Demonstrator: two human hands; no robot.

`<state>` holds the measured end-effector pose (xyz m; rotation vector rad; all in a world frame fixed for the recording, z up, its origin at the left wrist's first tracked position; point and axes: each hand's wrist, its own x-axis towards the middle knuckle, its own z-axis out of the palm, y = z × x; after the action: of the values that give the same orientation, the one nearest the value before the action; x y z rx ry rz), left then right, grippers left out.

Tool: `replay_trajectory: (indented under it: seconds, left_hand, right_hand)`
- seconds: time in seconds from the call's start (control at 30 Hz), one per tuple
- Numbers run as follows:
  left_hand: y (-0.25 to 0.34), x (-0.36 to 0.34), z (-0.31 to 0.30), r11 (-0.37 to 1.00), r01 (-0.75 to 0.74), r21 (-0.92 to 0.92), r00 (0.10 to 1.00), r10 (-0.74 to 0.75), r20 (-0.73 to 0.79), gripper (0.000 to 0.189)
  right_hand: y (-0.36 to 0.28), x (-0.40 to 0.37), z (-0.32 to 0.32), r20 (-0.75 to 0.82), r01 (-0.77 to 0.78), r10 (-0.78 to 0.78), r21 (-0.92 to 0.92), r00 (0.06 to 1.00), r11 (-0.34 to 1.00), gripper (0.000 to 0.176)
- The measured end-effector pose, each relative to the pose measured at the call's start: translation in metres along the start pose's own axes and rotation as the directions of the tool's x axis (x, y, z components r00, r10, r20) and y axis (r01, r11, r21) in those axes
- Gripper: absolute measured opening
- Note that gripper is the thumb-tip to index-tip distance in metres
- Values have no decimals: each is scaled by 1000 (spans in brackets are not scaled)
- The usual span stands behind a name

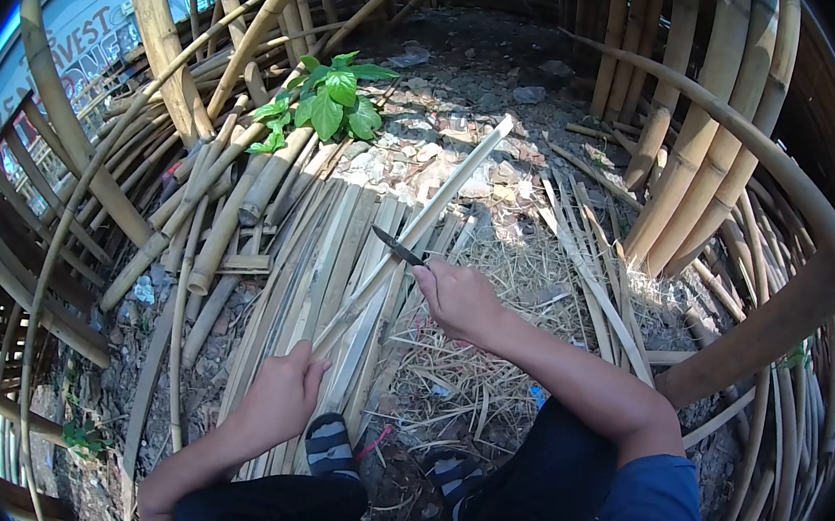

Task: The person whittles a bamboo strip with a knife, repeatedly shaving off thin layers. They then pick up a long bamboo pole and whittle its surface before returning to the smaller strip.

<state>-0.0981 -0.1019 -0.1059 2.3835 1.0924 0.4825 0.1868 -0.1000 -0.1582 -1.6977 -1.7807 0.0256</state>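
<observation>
In the head view my left hand point(282, 394) is closed around the near end of a long, pale bamboo strip point(460, 176), which slants up and away to the right. My right hand point(457, 299) grips the handle of a knife point(397, 246). The dark blade points left and lies across the strip about midway along it, overlapping it in this view. Beneath the strip, a layer of split bamboo slats point(309, 260) lies lengthwise on the ground. The knife's handle is mostly hidden in my fingers.
Thin shavings point(478, 367) litter the ground beside my sandals point(331, 445). More bamboo strips point(598, 268) lie at the right. Upright bamboo poles point(711, 138) and a bent pole point(751, 142) stand on the right. A leafy plant point(328, 101) grows among poles at the left.
</observation>
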Motion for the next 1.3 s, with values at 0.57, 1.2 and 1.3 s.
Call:
replay_trajectory:
  seconds: [0.57, 1.2, 1.3]
  left_hand:
    - [-6, -3, 5, 1000, -29, 1, 999, 29, 26, 25]
    - [-11, -10, 5, 1000, 4, 30, 996, -6, 90, 26]
    - [-15, -8, 8, 999, -8, 35, 997, 5, 80, 25]
  right_hand:
    - [30, 12, -17, -24, 12, -17, -177, 1000, 984, 46]
    - [73, 17, -30, 51, -79, 99, -291, 994, 953, 51]
    - [64, 14, -24, 14, -107, 114, -238, 993, 965, 50]
